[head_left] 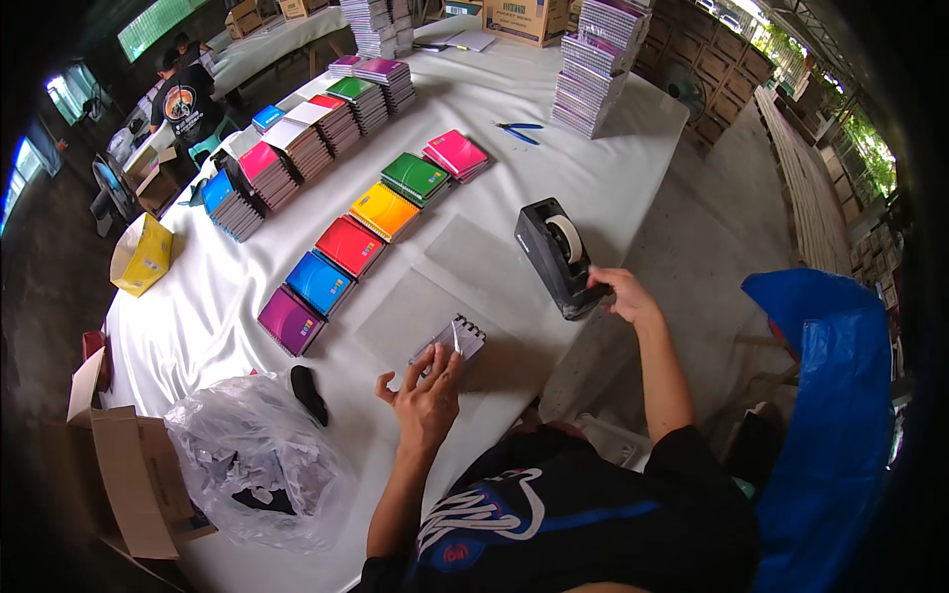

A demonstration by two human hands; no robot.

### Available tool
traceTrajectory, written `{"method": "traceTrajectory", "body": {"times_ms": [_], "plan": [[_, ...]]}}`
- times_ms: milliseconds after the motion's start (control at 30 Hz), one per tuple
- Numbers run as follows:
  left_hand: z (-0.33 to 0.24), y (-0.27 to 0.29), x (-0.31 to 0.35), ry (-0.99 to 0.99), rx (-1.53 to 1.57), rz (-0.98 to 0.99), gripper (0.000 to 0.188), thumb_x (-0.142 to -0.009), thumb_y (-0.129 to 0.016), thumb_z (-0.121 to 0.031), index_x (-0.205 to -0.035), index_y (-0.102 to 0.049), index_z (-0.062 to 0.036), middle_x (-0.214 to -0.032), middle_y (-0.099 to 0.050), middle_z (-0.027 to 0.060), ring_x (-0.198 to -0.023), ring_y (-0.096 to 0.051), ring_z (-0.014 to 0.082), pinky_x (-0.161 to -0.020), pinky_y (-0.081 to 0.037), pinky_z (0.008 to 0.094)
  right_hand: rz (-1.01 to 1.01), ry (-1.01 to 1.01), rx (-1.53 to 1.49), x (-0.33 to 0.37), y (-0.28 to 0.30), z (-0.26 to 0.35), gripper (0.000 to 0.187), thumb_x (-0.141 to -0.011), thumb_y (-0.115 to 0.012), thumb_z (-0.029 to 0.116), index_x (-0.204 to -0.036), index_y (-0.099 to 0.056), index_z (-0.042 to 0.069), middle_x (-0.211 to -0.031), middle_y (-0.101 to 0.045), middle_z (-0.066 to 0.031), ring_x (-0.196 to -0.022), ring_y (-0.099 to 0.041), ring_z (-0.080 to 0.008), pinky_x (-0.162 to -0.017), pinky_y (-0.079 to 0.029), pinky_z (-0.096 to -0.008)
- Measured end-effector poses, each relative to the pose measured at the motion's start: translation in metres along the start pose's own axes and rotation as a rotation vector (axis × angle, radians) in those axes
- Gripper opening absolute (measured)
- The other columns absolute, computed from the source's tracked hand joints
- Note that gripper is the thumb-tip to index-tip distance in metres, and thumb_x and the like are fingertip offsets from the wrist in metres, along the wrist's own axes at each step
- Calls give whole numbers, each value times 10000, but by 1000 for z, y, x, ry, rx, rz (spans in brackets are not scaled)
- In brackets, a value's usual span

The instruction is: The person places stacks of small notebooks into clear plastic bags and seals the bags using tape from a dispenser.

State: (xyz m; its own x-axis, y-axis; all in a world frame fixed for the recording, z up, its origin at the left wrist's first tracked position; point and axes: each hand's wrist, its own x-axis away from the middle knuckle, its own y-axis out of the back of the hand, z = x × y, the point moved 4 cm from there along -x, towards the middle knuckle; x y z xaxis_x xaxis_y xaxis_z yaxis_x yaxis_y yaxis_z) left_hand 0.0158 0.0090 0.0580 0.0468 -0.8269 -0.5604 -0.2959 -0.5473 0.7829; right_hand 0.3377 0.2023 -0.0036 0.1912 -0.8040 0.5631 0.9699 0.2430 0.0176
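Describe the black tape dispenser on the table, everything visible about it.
The tape dispenser is a heavy-looking black desk model, apparently plastic, with a pale roll of tape seated upright in its cradle. It stands on the white table cover near the table's right edge, its cutter end pointing toward the person. The right hand touches that near end, fingers at the cutter. Nothing else touches it; the blue-handled pliers lie apart, farther up the table.

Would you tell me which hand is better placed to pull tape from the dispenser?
Right: the right hand already touches the tape dispenser, while the left hand steadies the small notebook.
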Motion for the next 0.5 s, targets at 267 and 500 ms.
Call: {"method": "traceTrajectory", "body": {"times_ms": [267, 500], "plan": [[-1, 0, 6, 68, 16, -67, 272, -743, -716, -142, -997, -682, -230, -1042, -649, -62, -1003, -582, 99, -842, -252, 380, -93, 447, -47, 34, 16, -78, 174, -878, -572, 181, -852, -691, 56, -1386, -403, -96, -1236, -415, -261, -990, -347, -505], [5, -7, 15, -2, -9, -83, 352, -716, -741, -147, -1048, -640, -204, -951, -625, -55, -974, -576, 105, -804, -276, 348, -929, 637, 598, 66, 6, -29, 109, -837, -618, 127, -861, -697, 56, -914, -647, -99, -802, -619, -238, -732, -484, -318]]}}
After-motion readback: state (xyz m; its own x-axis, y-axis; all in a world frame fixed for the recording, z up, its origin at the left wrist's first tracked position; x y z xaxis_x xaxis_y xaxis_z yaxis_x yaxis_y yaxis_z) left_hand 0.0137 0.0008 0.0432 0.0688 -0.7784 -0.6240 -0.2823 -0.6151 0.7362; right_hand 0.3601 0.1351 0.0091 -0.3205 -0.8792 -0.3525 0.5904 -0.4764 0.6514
